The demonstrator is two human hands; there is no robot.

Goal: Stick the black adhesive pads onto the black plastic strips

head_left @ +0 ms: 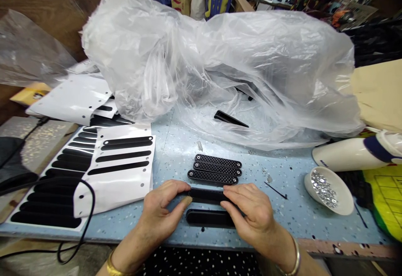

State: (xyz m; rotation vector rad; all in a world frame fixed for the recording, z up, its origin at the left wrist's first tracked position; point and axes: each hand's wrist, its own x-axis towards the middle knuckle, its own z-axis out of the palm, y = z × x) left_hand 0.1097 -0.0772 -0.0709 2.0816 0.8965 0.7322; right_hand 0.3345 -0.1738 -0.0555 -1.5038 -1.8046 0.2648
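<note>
A long, narrow black plastic strip (205,195) lies flat on a speckled pale blue table (176,142), held at both ends between the person's two bare hands. The left hand (163,211) curls its fingers over the strip's left end with the thumb pressing in from the near side; the right hand (251,213) pinches the right end in the same way, so both hands are partly closed around it, seemingly to steady it flat along its whole length. Just nearer the person, between the two wrists, a second, similar black strip (209,218) lies parallel and untouched. Just beyond the fingertips, three textured black strips with screw holes (215,168) sit stacked side by side in a tidy row, close enough to reach without stretching. To the left of the left hand lie white backing sheets with long black slots (121,158), some overlapping, and a black cable (84,225) loops over their near edge. To the right of the right hand, a small white bowl of shiny metal pieces (328,190) sits near the table edge, with a white cylindrical object (345,153) just behind it. Well beyond both hands, a large crumpled clear plastic bag (220,66) spreads across the table, a pointed black piece (229,119) resting on its near fold. Each wrist wears a bangle.
</note>
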